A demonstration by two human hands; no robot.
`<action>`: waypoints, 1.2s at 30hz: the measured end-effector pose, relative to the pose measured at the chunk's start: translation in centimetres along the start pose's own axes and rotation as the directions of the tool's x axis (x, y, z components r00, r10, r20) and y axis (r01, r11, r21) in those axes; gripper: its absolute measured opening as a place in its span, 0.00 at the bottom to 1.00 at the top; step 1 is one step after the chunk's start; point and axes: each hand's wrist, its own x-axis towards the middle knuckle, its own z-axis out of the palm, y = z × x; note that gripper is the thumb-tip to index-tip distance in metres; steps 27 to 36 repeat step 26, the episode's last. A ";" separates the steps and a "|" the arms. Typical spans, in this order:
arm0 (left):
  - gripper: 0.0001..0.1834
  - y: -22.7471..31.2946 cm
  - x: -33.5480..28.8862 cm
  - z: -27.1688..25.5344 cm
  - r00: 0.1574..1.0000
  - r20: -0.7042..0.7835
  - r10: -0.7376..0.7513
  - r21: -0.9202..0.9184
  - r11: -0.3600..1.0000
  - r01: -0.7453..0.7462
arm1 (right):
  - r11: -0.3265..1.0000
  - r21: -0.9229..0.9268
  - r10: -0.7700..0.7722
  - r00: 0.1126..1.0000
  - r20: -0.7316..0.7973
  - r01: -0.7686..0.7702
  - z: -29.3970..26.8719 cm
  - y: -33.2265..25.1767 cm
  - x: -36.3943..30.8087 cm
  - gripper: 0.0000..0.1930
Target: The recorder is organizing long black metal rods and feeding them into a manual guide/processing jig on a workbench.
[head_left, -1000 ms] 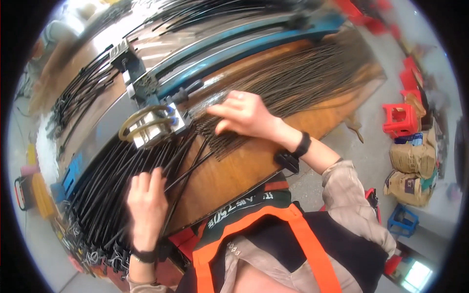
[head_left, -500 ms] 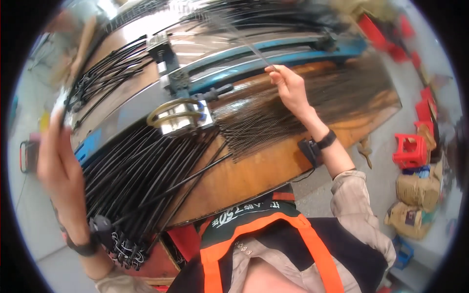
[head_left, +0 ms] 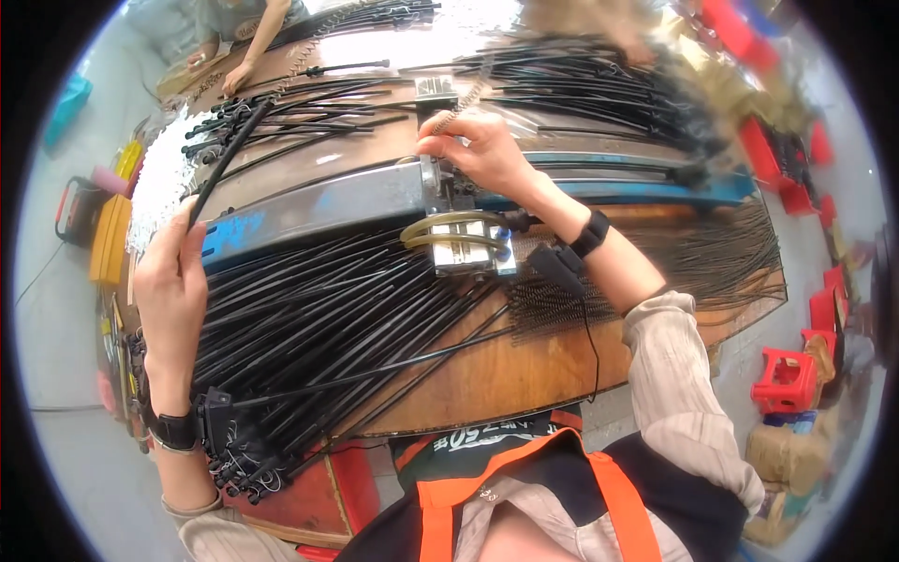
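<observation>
My left hand (head_left: pixel 173 290) grips the lower end of a long black tube (head_left: pixel 231 153), which slants up and away to the right. From near the tube's far tip a thin coil spring (head_left: pixel 304 61) runs on upward. My right hand (head_left: pixel 487 155) is closed in a pinch on another thin coil spring (head_left: pixel 471 86), whose upper part blurs. It is just above the metal clamp (head_left: pixel 434 183) on a grey-and-blue rail (head_left: pixel 328 206). In front of the rail sits a silver block (head_left: pixel 464 253) with yellowish hoses.
Black tubes (head_left: pixel 309 318) lie heaped at the near left; many springs (head_left: pixel 646 267) spread right. More black tubes (head_left: pixel 581 89) cover the far side. Across the table is another person's hand (head_left: pixel 239 77). A red stool (head_left: pixel 785 379) and boxes line the right.
My right hand has moved left and away from me to the clamp. My left hand has shifted right, with the tube tilting further right. The view has turned somewhat.
</observation>
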 end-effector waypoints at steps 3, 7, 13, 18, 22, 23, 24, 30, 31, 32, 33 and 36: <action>0.14 -0.4 -0.5 0.8 0.999 0.028 -0.019 -0.006 1.000 0.019 | 0.979 -0.137 0.176 0.968 0.180 -0.152 0.5 -0.5 1.1 0.08; 0.16 0.2 0.0 1.7 0.999 0.047 -0.003 -0.041 0.999 0.005 | 0.975 -0.218 0.057 0.906 0.420 0.040 2.8 0.7 2.3 0.05; 0.15 -1.9 -0.3 2.9 0.993 0.119 -0.009 0.006 1.000 0.009 | 0.743 -0.655 -0.014 0.982 0.189 0.137 -5.7 2.6 -3.0 0.05; 0.13 -2.0 -0.1 6.7 0.956 0.261 0.133 -0.022 0.991 -0.132 | 0.518 -0.855 0.055 0.998 0.025 -0.007 -19.4 2.1 -10.7 0.04; 0.04 4.6 4.2 15.0 0.904 0.225 0.364 -0.189 0.926 -0.326 | 0.423 -0.903 0.081 0.996 -0.042 -0.073 -24.2 2.6 -13.5 0.02; 0.05 5.3 5.3 16.5 0.899 0.235 0.371 -0.230 0.919 -0.319 | 0.453 -0.884 0.098 0.992 -0.074 -0.111 -24.5 3.1 -14.2 0.03; 0.06 5.2 5.7 17.5 0.894 0.244 0.376 -0.272 0.911 -0.309 | 0.486 -0.870 0.074 0.995 -0.061 -0.089 -24.8 4.1 -14.7 0.03; 0.09 4.5 5.2 18.1 0.879 0.253 0.405 -0.218 0.909 -0.356 | 0.552 -0.811 0.160 0.979 -0.123 -0.192 -25.6 6.6 -16.1 0.03; 0.09 4.5 5.2 18.1 0.879 0.253 0.405 -0.218 0.909 -0.356 | 0.552 -0.811 0.160 0.979 -0.123 -0.192 -25.6 6.6 -16.1 0.03; 0.09 4.5 5.2 18.1 0.879 0.253 0.405 -0.218 0.909 -0.356 | 0.552 -0.811 0.160 0.979 -0.123 -0.192 -25.6 6.6 -16.1 0.03; 0.09 4.5 5.2 18.1 0.879 0.253 0.405 -0.218 0.909 -0.356 | 0.552 -0.811 0.160 0.979 -0.123 -0.192 -25.6 6.6 -16.1 0.03; 0.09 4.5 5.2 18.1 0.879 0.253 0.405 -0.218 0.909 -0.356 | 0.552 -0.811 0.160 0.979 -0.123 -0.192 -25.6 6.6 -16.1 0.03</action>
